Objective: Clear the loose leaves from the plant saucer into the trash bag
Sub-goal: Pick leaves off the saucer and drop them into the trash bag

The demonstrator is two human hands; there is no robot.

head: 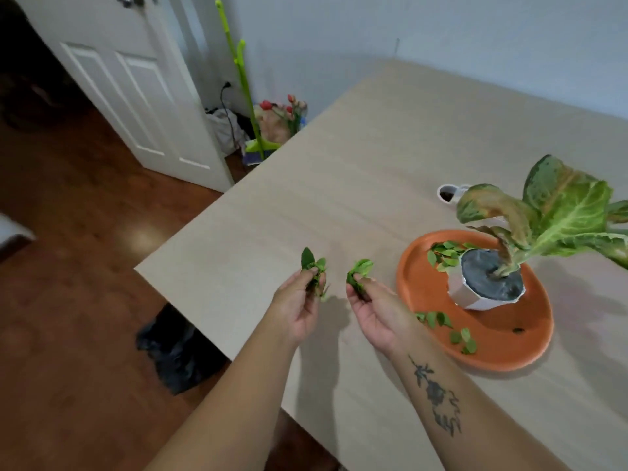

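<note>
An orange plant saucer (509,348) lies on the table at the right, with a white pot (475,297) and its big-leaved plant (557,215) standing in it. Loose green leaves (443,256) are heaped in the saucer behind the pot, and more leaves (464,338) are scattered along its near rim. My left hand (299,304) pinches a bunch of leaves (311,263) above the table, left of the saucer. My right hand (377,311) holds another bunch of leaves (358,271) beside it. A black trash bag (176,348) sits on the floor below the table's left corner.
The beige table (356,185) fills the right side; its left corner is near my hands. A small white cup (448,193) stands behind the plant. On the wooden floor by the white door (136,90) are a green broom (248,96), flowers and bags.
</note>
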